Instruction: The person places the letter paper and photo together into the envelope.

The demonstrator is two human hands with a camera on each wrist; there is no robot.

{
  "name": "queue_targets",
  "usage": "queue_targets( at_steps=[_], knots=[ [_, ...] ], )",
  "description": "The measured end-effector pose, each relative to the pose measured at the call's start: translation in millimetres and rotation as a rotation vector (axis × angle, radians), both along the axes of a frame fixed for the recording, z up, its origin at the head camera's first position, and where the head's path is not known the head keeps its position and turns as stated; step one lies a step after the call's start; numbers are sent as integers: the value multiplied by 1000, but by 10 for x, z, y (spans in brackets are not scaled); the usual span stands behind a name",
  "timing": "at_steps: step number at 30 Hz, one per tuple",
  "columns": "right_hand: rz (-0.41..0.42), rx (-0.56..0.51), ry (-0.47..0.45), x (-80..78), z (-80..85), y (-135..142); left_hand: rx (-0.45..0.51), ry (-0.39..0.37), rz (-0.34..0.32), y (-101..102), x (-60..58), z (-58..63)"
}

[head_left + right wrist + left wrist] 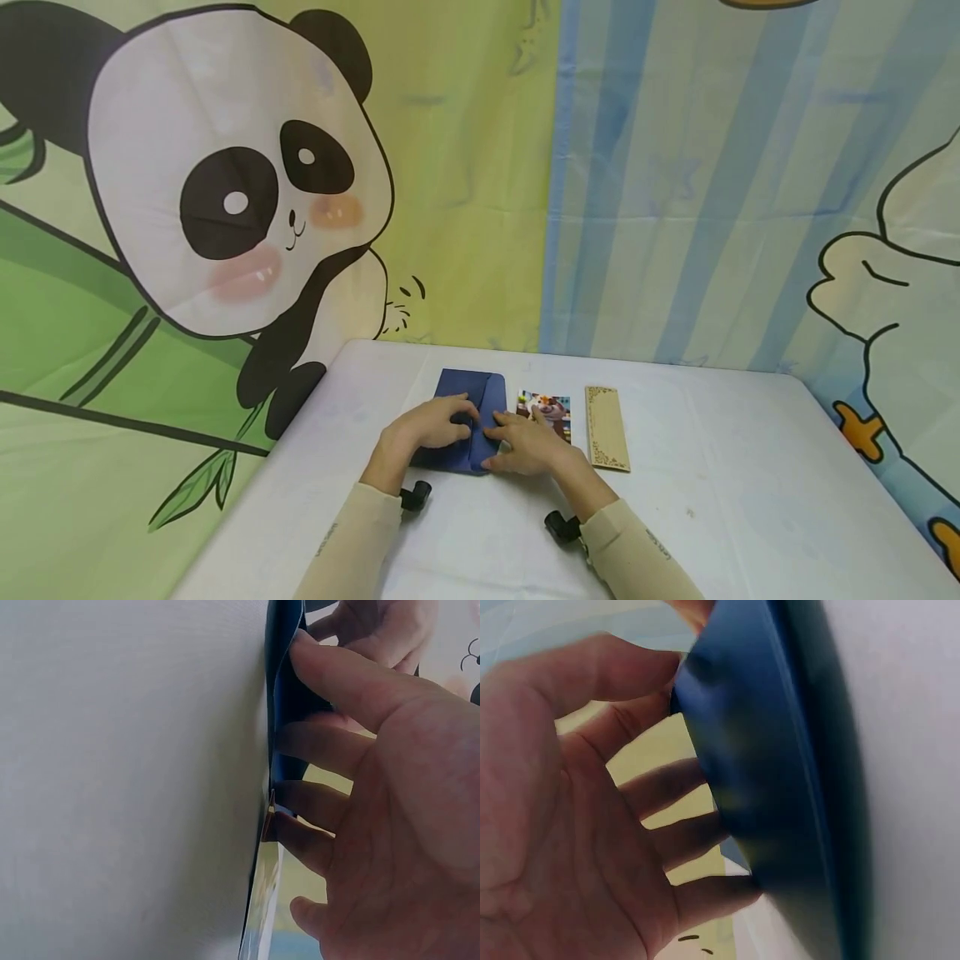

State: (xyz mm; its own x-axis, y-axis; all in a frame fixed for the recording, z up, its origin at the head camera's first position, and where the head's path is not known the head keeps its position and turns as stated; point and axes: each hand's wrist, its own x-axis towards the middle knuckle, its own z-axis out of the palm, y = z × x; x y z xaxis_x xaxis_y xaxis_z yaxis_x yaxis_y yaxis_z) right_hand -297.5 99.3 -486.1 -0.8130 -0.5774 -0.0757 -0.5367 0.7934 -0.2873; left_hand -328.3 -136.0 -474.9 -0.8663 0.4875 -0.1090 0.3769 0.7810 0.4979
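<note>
A dark blue envelope (457, 383) lies on the table with its flap on the right side. My left hand (438, 423) is over its middle, and in the left wrist view the fingertips and thumb touch the blue paper with fairly straight fingers. My right hand (528, 443) spreads its fingers over the flap's right edge. In the right wrist view its thumb (330, 667) touches the raised blue edge. A colourful picture card (553, 406) lies just right of the envelope, its lower left covered by the right hand.
A flat tan strip (607, 429) with ornate printed ends lies to the right of the card. The white-covered table (720, 500) reaches back to a cartoon panda curtain (247, 167). A black wrist camera (562, 527) juts out from each sleeve.
</note>
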Motion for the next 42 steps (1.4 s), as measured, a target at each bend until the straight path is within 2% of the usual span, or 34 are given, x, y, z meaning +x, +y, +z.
queue_targets(
  at_steps=[4, 14, 20, 25, 32, 38, 42],
  knots=[
    [1, -6, 3, 11, 4, 8, 59, -25, -20, -35, -8, 14],
    [-8, 7, 5, 41, 33, 2, 142, -23, -68, -67, -6, 67],
    [-17, 4, -5, 41, 51, 8, 155, 9, -66, -64, -5, 78],
    [-11, -7, -2, 45, 40, 22, 173, 2, -50, -70, -2, 62],
    [-9, -15, 13, 42, 16, 51, 209, -25, -71, -94, -26, 28],
    [1, -35, 35, 31, 26, 60, 179, 23, -65, -93, -22, 29],
    [8, -91, 69, -3, 44, 86, 179, 42, -58, -87, -5, 52]
  ],
)
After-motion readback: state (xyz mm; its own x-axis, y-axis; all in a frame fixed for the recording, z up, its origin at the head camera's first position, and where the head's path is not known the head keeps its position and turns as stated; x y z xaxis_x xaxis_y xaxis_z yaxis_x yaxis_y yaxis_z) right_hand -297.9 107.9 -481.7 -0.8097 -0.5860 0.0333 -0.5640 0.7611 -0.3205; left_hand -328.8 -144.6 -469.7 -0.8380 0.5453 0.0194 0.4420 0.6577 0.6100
